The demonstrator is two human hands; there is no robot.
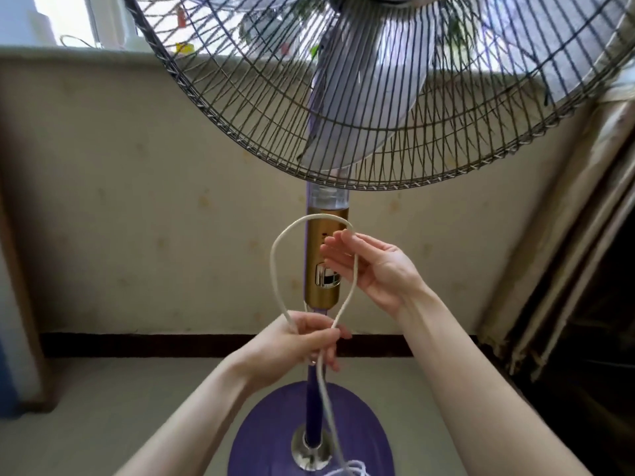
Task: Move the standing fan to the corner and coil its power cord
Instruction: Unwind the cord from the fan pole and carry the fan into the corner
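Note:
The standing fan [323,255] stands right in front of me, with a wire cage and pale blades at the top, a gold control column and a round purple base [271,438] on the floor. Its white power cord [275,249] forms one loop in front of the column. My left hand [302,341] pinches the bottom of the loop where the strands cross. My right hand [374,266] is spread, fingers apart, with the loop's right strand running across its fingers. More cord hangs down to a loose pile [347,470] on the base.
A beige wall [137,218] with a dark skirting board lies just behind the fan. Curtains [563,252] hang at the right, next to dark furniture. A window sill with small items runs along the top left. Grey floor spreads to the left of the base.

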